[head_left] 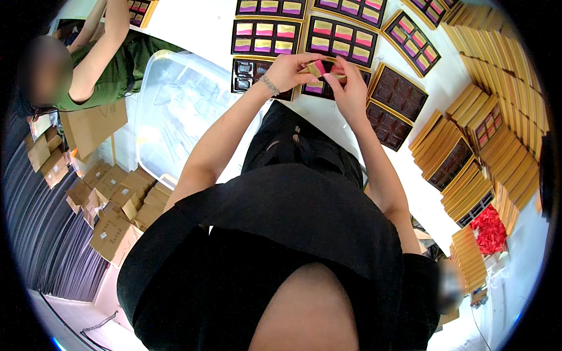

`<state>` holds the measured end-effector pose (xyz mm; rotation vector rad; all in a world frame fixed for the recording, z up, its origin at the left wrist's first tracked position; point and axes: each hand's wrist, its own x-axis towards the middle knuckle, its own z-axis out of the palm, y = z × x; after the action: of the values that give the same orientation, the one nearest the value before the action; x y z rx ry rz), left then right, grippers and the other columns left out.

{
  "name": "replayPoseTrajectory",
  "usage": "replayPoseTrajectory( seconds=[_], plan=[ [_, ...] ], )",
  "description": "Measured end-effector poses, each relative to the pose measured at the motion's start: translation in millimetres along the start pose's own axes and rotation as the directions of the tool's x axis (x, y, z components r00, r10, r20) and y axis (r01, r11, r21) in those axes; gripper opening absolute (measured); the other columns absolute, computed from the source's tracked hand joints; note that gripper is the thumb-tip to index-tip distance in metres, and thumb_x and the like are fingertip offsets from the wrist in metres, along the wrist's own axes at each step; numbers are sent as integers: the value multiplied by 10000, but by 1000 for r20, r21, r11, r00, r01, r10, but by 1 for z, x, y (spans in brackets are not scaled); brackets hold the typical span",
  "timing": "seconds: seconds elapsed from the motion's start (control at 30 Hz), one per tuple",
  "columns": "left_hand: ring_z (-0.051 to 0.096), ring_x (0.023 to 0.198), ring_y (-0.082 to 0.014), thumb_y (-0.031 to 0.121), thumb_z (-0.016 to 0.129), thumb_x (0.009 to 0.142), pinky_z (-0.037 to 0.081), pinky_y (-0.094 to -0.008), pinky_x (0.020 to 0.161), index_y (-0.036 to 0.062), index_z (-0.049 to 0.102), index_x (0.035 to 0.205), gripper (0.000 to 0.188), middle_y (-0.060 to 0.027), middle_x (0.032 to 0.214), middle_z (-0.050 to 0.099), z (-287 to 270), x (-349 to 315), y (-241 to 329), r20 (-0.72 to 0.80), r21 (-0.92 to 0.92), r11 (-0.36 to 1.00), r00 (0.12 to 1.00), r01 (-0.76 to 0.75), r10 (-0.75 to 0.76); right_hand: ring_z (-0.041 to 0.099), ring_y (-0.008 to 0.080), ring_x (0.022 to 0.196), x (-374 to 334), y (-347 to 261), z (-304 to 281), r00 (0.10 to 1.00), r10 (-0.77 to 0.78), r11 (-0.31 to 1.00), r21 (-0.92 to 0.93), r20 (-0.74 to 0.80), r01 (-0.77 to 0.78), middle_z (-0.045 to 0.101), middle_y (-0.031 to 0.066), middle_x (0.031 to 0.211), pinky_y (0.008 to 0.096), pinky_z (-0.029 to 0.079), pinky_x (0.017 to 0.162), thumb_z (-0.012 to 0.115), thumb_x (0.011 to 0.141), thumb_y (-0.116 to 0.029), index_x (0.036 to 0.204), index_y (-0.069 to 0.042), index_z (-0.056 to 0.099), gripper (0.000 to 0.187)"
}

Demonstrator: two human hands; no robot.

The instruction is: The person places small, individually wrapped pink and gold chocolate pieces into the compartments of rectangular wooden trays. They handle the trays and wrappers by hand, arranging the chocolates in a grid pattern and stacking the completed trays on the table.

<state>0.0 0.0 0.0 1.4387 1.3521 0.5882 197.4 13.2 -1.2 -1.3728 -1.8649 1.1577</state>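
My left hand (287,72), with a bracelet at its wrist, pinches a small pink-and-gold packet (317,68) from the left. On its other side my right hand (350,90) has its fingers closed around the packet's edge, slightly blurred. Directly below is a gold-edged black tray (305,90), mostly covered by my hands, with a purple-and-gold packet (314,86) showing in it. Left of it, partly behind my left wrist, a second tray (233,90) has shiny dark compartments. Two brown-black compartment trays (400,92) lie to the right of my right hand.
Filled trays (304,45) of pink and purple packets lie beyond my hands on the white table (199,26). Stacks of gold-edged trays (492,52) and red shredded filler (489,230) stand right. A clear plastic bin (143,111), cardboard boxes (111,234) and a person in green (111,76) are left.
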Motion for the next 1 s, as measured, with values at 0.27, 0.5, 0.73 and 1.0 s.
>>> replayPoseTrajectory(
  seconds=[0.27,0.5,0.73,1.0],
  plan=[
    [675,780,-107,46,676,846,545,-235,705,9,651,990,151,-73,809,702,2,-3,-9,-70,-305,935,975,179,-210,573,92,725,-11,33,-31,921,390,867,347,-22,-359,641,18,822,226,471,702,611,865,-46,1093,-26,648,232],
    [682,870,-126,24,663,841,539,-247,763,16,668,895,56,-69,931,722,25,-5,11,-359,-275,959,917,72,-173,604,121,697,-22,47,-26,875,406,905,249,-262,-346,657,72,768,291,493,650,619,854,-77,988,3,661,162],
    [687,759,-154,89,693,823,533,-263,641,88,718,937,117,-67,895,717,10,-25,-9,-675,176,981,735,76,64,670,178,725,-20,53,-34,855,403,913,75,-327,-401,706,97,812,305,515,696,642,843,-120,978,-29,699,172],
    [623,930,-293,282,741,750,522,-384,818,135,653,1093,383,-99,1057,629,30,-26,13,-224,682,729,967,64,125,661,194,735,-16,69,-26,869,371,928,110,-327,-355,683,103,822,309,510,707,705,790,-121,942,-45,704,170]
  ],
)
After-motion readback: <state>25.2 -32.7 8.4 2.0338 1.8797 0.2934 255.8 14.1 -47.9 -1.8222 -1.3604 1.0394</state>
